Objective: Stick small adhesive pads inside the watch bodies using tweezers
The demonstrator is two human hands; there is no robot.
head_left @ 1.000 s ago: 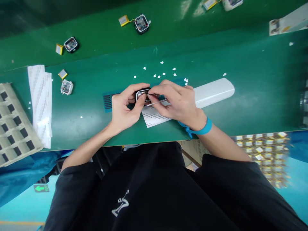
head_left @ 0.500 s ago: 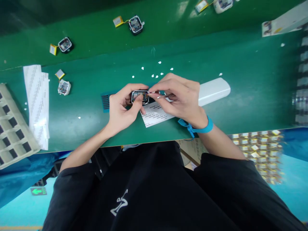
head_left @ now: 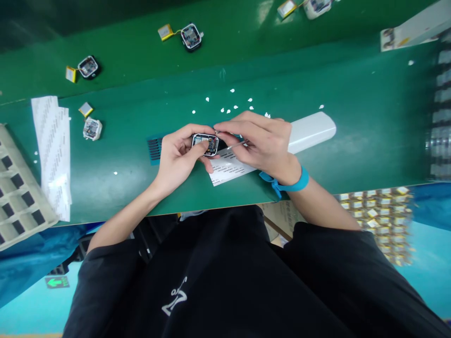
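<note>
My left hand (head_left: 181, 152) holds a small open device case (head_left: 205, 144) with a circuit board inside, its thumb resting on the board. At the case's right corner, my right hand (head_left: 262, 141) has its thumb and index finger close together and holds thin metal tweezers (head_left: 230, 147), which point left. Whether anything sits at its fingertips is too small to tell. Beneath the hands lie a printed white sheet (head_left: 229, 171) and a teal slotted mat (head_left: 154, 150). A glossy white elongated object (head_left: 313, 132) extends to the right of my right hand.
Several small white stickers (head_left: 236, 107) are scattered beyond the hands. Open cases with batteries stand at the left (head_left: 92, 128) and farther back (head_left: 191, 36). White strips (head_left: 56, 159) and a compartment tray (head_left: 21, 192) lie left; many batteries (head_left: 385, 220) are at the lower right.
My right fingertips have moved slightly up and left at the case's corner, and the tweezers have swung lower, away from the fingertips. More of the board shows beside my left thumb.
</note>
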